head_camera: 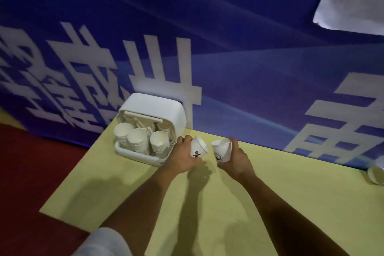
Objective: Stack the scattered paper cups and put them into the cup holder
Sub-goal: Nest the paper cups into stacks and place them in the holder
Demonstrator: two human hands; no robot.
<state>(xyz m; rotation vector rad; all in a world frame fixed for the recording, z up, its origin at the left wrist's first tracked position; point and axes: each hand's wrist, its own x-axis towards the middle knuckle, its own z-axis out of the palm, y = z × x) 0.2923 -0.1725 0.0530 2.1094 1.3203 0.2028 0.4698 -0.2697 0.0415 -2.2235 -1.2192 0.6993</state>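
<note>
My left hand (182, 157) grips a white paper cup (197, 149) with black print, tilted with its mouth to the upper right. My right hand (238, 159) grips a second white paper cup (222, 150) with a dark round logo, mouth facing upper left. The two cups are a small gap apart, held just above the yellow table (228, 203). Just left of my left hand stands the white cup holder (153, 110), with three stacks of white cups (138, 139) in its front slots. Another paper cup (376, 172) lies on its side at the right edge.
A blue banner (249, 58) with large white characters hangs right behind the table and the holder. The table's left edge runs diagonally beside dark red floor (31, 172). A pale sleeve (104, 243) shows at the bottom.
</note>
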